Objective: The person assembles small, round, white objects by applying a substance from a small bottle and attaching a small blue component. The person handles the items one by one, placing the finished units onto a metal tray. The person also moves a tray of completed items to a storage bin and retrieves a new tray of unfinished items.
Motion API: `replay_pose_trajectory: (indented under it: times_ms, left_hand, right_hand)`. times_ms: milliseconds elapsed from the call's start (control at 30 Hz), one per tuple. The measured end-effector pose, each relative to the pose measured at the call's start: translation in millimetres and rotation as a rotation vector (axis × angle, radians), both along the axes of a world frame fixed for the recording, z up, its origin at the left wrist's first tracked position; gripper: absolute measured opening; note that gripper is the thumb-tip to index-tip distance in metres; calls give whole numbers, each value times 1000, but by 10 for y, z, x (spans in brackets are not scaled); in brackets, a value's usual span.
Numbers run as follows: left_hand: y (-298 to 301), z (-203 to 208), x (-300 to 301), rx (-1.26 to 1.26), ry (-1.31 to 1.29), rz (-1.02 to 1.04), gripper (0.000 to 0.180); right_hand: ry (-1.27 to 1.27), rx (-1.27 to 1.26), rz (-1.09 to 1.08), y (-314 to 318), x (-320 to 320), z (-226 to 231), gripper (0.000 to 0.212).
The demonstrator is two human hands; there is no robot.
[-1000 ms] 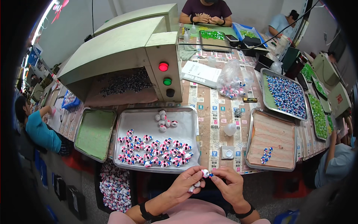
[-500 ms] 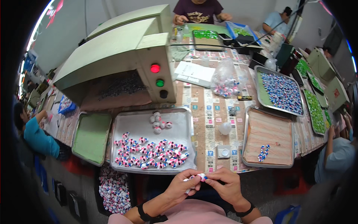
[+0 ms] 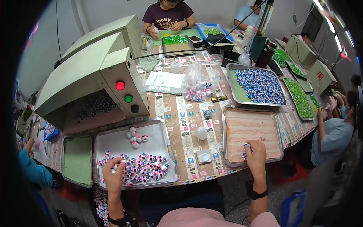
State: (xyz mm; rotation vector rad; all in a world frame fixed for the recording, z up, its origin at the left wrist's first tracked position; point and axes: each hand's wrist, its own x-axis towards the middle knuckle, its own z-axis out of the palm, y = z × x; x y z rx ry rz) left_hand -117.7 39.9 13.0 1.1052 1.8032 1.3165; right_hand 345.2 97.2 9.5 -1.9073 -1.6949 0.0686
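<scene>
My left hand (image 3: 114,174) is closed, with small white pieces (image 3: 115,167) at its fingertips, above the left edge of a metal tray (image 3: 168,145) lined with white paper. In that tray lie many small rounded pink, white and blue pieces with dark openings (image 3: 151,166). A few plain white ball-like pieces (image 3: 135,139) sit apart farther back. My right hand (image 3: 257,156) reaches over a tray lined with striped pink cloth (image 3: 251,123). Its fingers curl down at small blue, white and red pieces (image 3: 246,149), partly covering them; what the fingertips hold is hidden.
A pale metal machine (image 3: 109,72) with red and green lights stands left. Between the trays are a white dome (image 3: 200,133) and a small square block (image 3: 204,157). Behind lie a plastic bag of pieces (image 3: 198,87), a notebook (image 3: 163,83) and a full tray (image 3: 259,85). Co-workers sit around.
My hands were together at the table edge around a small white-and-blue piece. They have parted: the left to the white-lined tray, the right to the pink-lined tray. The view has shifted too.
</scene>
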Motion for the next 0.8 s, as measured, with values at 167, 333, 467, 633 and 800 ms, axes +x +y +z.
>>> replay_pose_trajectory:
  times_ms: [167, 333, 467, 633, 800]
  left_hand:
    - [-2, -179, -370, 80, 483, -32, 21]
    - [-20, -23, -186, 108, 230, 115, 24]
    - [-87, 153, 115, 11, -576, -22, 33]
    - [-179, 116, 675, -160, -1155, -462, 26]
    - [-194, -7, 1109, -381, -1429, -448, 27]
  right_hand:
    - [-46, -76, 20, 103, 63, -177, 20]
    - [310, -78, 50, 90, -70, -123, 21]
    - [711, -216, 164, -32, -288, -75, 21]
    - [813, -349, 304, -170, -702, 18, 18]
    - [545, -181, 437, -138, -946, 28, 15]
